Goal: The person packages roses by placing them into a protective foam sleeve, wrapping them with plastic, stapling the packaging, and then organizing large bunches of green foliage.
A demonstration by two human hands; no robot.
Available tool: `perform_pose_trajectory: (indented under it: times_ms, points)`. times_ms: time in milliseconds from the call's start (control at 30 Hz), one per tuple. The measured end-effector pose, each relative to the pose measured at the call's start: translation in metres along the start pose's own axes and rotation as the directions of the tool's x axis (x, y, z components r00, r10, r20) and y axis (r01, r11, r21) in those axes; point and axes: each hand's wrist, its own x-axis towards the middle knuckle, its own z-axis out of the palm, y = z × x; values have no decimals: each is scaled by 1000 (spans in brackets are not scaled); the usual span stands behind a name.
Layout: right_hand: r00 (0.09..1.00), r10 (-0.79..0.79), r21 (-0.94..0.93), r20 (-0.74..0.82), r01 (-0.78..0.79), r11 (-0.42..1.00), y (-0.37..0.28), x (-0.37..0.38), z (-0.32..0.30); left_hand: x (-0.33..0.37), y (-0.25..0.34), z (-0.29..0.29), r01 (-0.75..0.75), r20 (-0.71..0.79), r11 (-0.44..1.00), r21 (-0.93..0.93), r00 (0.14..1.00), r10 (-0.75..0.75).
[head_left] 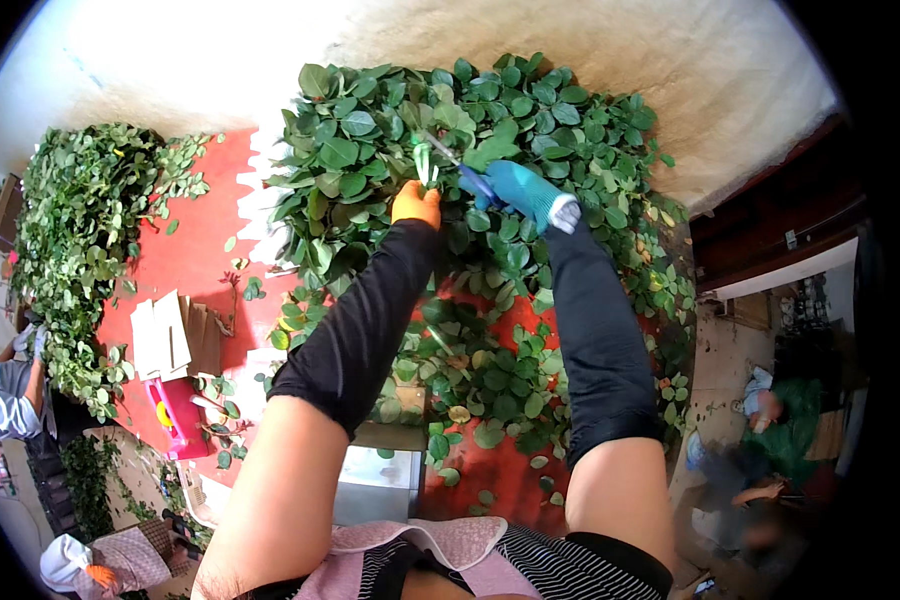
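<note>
In an orange glove, my left hand [417, 206] is closed round a small bunch of pale green-and-white stems [423, 165], which stick up from the fist. My right hand [518, 194], in a blue-green glove, grips a blue-handled cutting tool [478, 183]. Its slim grey blade points up and left, close beside the stem bunch; whether it is a knife or scissors I cannot tell. Both hands are over the near side of a big heap of leafy green stems [570, 130], piled against the wall. Dark sleeves cover my forearms.
Loose leaves [490, 380] lie across the red tabletop [185, 250] in front of me. Cardboard pieces [162, 335] and a pink container [178, 415] are on the left, near a second leafy heap [80, 230]. Other people are at work at the left, lower left and lower right.
</note>
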Motion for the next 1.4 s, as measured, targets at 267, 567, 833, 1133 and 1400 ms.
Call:
perform_pose_trajectory:
  times_ms: [267,567,833,1133,1400]
  points:
    - [997,-4,990,-74,74,119,67,-212,118,-87,14,-82,500,565,751,-431,798,-208]
    - [914,382,861,-139,-79,503,99,-312,144,-152,107,-346,511,637,536,-673,768,68]
    - [875,400,606,-274,-166,778,150,-273,202,-398,-39,-644,384,-185,892,-237,884,-429]
    - [962,94,642,-257,98,761,57,-247,192,-636,-171,-573,841,-244,166,516,329,-912]
    - [909,-315,497,274,147,856,-123,-257,52,-423,42,-515,3,63,472,881,990,-123]
